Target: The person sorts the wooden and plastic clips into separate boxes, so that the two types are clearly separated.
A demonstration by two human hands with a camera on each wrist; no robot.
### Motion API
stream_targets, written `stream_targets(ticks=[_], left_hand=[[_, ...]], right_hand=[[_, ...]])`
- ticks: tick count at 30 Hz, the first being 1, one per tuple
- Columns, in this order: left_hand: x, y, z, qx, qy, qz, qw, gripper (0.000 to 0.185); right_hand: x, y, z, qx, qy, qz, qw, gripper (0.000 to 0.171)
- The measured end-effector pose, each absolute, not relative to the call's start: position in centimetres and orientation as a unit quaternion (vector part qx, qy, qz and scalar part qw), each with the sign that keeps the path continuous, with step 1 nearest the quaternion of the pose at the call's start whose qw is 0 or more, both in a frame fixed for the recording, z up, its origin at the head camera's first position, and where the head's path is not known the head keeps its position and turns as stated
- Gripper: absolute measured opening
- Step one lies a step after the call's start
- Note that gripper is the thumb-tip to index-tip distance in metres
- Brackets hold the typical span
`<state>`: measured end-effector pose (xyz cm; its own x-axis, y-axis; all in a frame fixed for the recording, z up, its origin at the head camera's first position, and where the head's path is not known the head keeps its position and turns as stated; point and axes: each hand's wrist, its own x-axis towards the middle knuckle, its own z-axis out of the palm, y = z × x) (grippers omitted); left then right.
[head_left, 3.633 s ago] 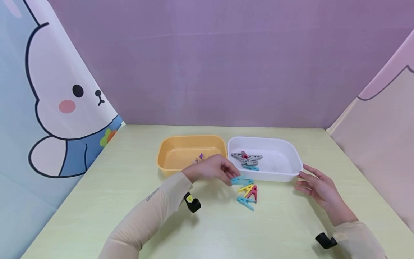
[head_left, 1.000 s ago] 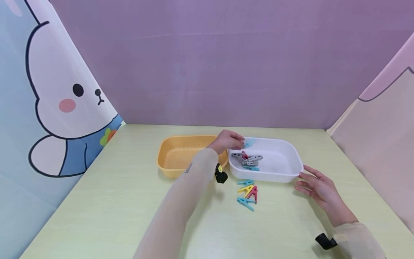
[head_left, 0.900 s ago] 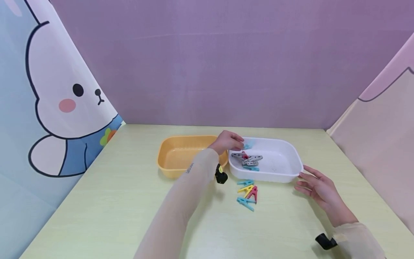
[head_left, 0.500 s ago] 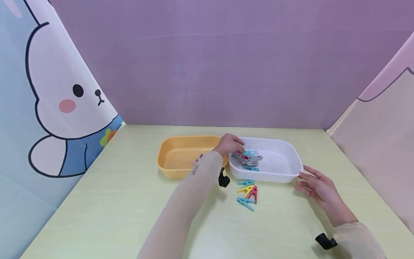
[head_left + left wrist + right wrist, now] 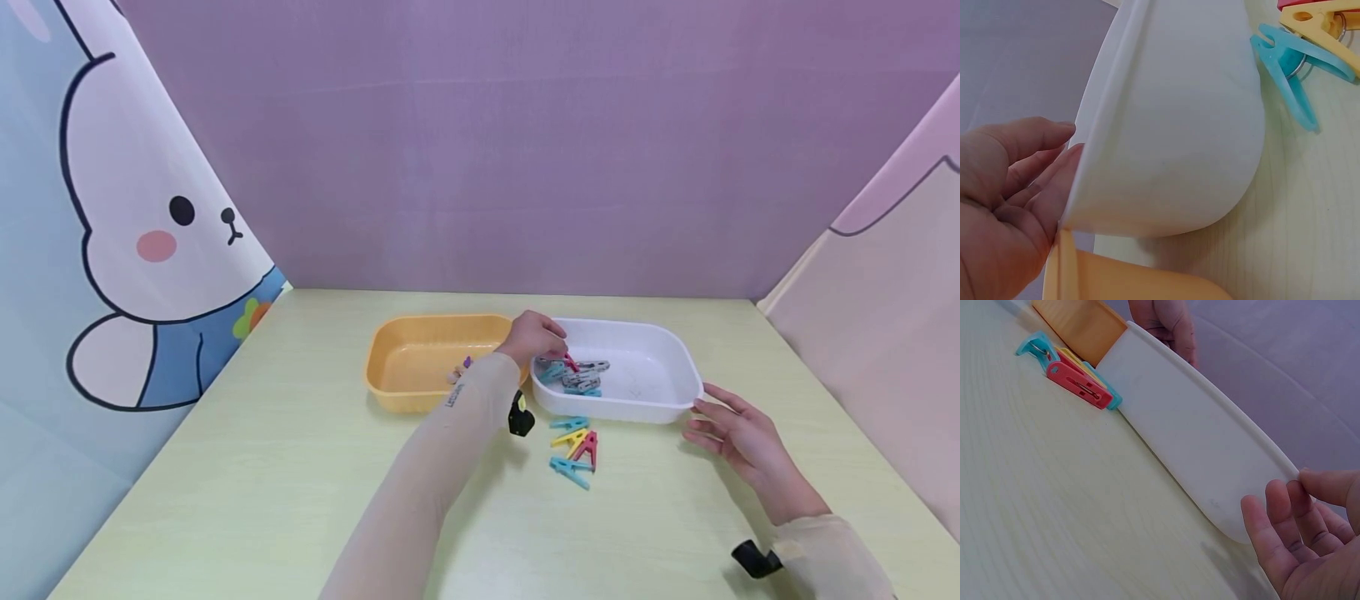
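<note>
Head view: the left hand (image 5: 534, 337) hung over the near-left corner of the white tub (image 5: 678, 354), its fingers curled down toward the heap of clothespins (image 5: 573, 375) inside; whether the grip pinched a pin or was empty, I could not tell. The right hand (image 5: 738, 437) lay loose-fingered against the tub's rim at 3 o'clock, steadying it. By my judgement the sorting was a little over halfway: roughly 5 or 6 pins lay in the tub, mostly grey with 1 red and 2 teal, though the heap overlapped too much for an exact count. 4 loose pins (image 5: 573, 450) waited on the counter (image 5: 225, 500) at the tub's 6 o'clock: 2 teal, 1 yellow, 1 red. The orange tub (image 5: 390, 367), touching the white one at 9 o'clock, held 1 or 2 small bits.

Left wrist view: the left hand (image 5: 1007, 194) showed fingers bent beside the white tub's (image 5: 1172, 125) rim, nothing visibly held. 1 teal pin (image 5: 1288, 72) and 1 yellow pin (image 5: 1329, 28) lay at 1 o'clock.

Right wrist view: the right hand (image 5: 1307, 540) rested relaxed fingertips on the white tub's (image 5: 1204, 444) end, grip empty. The red pin (image 5: 1079, 384) sat at 10 o'clock against the tub wall.
</note>
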<state>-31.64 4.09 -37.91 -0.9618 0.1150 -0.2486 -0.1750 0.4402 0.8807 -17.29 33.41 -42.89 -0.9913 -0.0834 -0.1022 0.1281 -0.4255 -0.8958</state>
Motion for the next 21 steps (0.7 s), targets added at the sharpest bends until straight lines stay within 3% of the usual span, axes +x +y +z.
stream_targets(ticks=[10, 21], left_hand=[[-30.3, 3.7, -37.0, 0.001, 0.825, 0.546, 0.146, 0.024], [-29.3, 2.1, -36.8, 0.091, 0.8, 0.564, 0.185, 0.031]], right_hand=[[-17.1, 33.2, -42.7, 0.032, 0.532, -0.844, 0.063, 0.033], [-16.9, 33.1, -42.4, 0.034, 0.534, -0.843, 0.06, 0.032]])
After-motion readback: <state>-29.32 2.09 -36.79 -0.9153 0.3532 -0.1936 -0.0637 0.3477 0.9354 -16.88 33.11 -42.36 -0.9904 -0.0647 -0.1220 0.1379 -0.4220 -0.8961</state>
